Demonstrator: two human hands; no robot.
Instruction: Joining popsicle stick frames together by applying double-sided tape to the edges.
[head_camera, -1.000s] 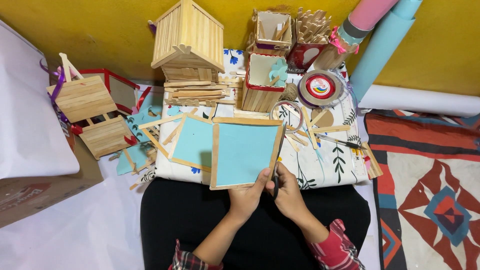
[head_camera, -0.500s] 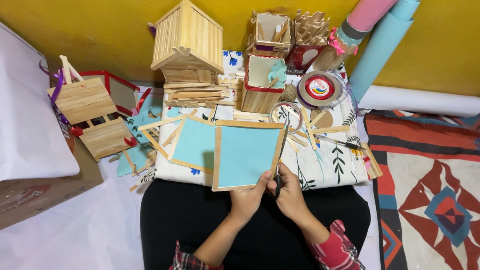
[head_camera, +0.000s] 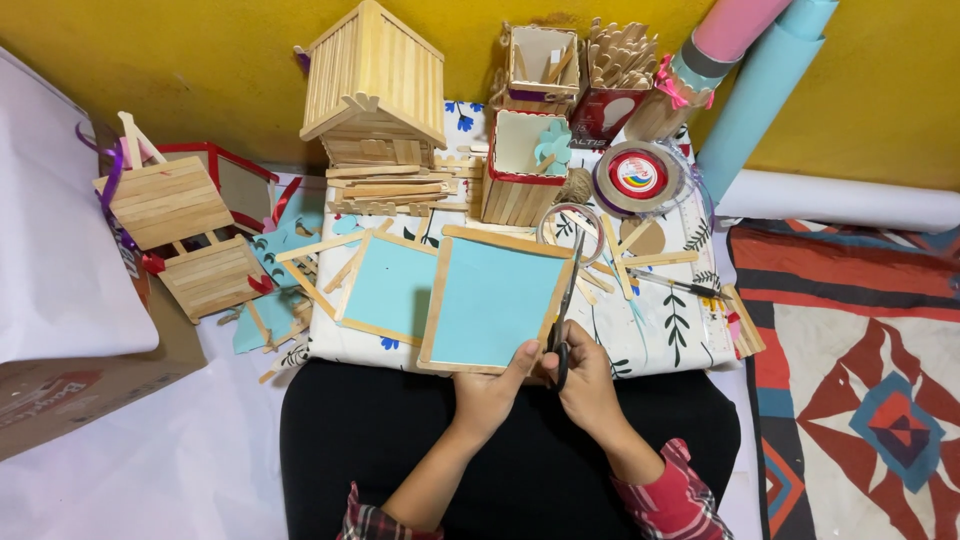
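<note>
A yellow wall fills the top of the view, with a patterned red rug on the floor at the right and white paper spread at the left. Rolls of pink and blue paper lean against the wall.

In the middle, a floral cloth covers a low surface crowded with craft pieces, probably to protect it. At its back stands a stick house, set away from the work in hand. Left of it lie flat stick panels with ribbon.

Nearer the person, a blue panel, framed in wooden sticks, lies at the cloth's front edge, close to the lap. The left hand grips its lower right corner, thumb on top, seemingly to steady it. A second blue panel lies just beside it, to the left.

The right hand is closed around the handles of scissors, whose blades run up along the framed panel's right edge, apparently lined up for trimming.

Smaller things sit behind: stick boxes, a tape roll, loose sticks.
</note>
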